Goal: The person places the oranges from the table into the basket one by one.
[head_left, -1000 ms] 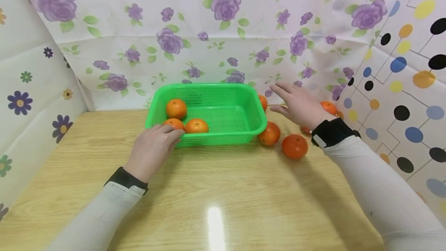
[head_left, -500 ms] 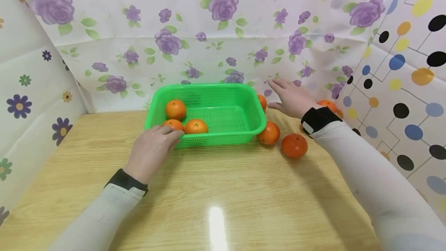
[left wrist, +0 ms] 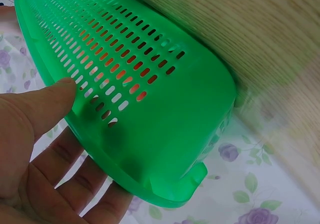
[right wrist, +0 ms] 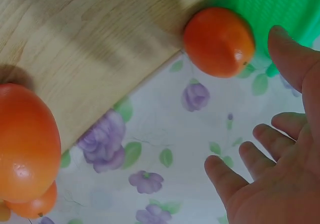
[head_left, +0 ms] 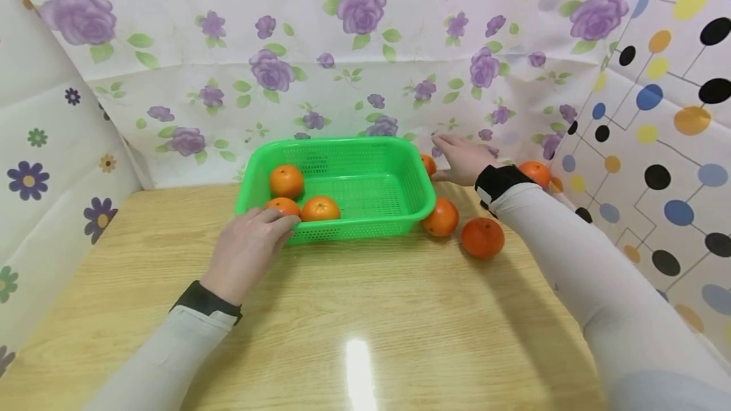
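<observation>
A green perforated plastic basket (head_left: 365,228) sits against the back wall, holding three oranges (head_left: 287,181) at its left end. My left hand (head_left: 242,249) grips its front left rim; in the left wrist view the thumb (left wrist: 55,101) presses the outer wall while the fingers curl over the other side. My right hand (head_left: 464,160) hovers past the basket's right end, fingers spread and holding nothing. Nearest to it is an orange (right wrist: 219,42) beside the basket, partly hidden in the head view. Another orange (head_left: 441,218) lies by the front right corner.
One reddish orange (head_left: 482,238) stands farther right on the wooden table (head_left: 297,328). More oranges (head_left: 534,173) lie at the back right, partly behind my right wrist. Flowered cloth (head_left: 320,37) closes off the back, and dotted cloth (head_left: 657,144) the right side.
My right hand has moved left, closer to the basket's right end and the orange there. The left hand keeps its grip on the rim, and the basket stays in place.
</observation>
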Motion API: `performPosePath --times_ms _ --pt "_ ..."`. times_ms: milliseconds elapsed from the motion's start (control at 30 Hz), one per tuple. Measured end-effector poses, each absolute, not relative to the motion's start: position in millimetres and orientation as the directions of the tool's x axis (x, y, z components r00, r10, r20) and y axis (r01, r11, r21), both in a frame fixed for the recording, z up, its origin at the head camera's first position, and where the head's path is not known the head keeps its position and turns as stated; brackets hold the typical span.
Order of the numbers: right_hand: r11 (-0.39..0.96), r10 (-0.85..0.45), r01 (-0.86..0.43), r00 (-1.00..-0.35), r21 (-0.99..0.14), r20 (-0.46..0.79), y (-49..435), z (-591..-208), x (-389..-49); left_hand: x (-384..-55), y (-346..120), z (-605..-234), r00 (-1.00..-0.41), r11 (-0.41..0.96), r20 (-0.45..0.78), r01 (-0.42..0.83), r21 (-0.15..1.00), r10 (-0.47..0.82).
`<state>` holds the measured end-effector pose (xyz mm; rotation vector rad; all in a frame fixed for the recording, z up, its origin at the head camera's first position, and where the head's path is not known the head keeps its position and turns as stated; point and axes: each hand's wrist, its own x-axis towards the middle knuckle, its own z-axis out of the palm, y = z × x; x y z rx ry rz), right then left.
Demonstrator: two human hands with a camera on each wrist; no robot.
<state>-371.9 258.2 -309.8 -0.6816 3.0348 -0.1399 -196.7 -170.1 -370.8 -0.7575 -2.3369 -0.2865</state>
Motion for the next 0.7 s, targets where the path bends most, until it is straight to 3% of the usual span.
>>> performPosePath --times_ms 333,700 --pt "0.901 -0.42 -0.406 -0.905 -0.151 -0.07 256 -319 -391 -197 -171 -371 -0.627 0.818 0.64 0.576 -0.002 0.443" --pt "0.865 -0.47 -0.448 -0.881 -0.228 -0.053 254 -336 -408 -198 -173 -373 -0.636 0.819 0.627 0.573 -0.006 0.45"
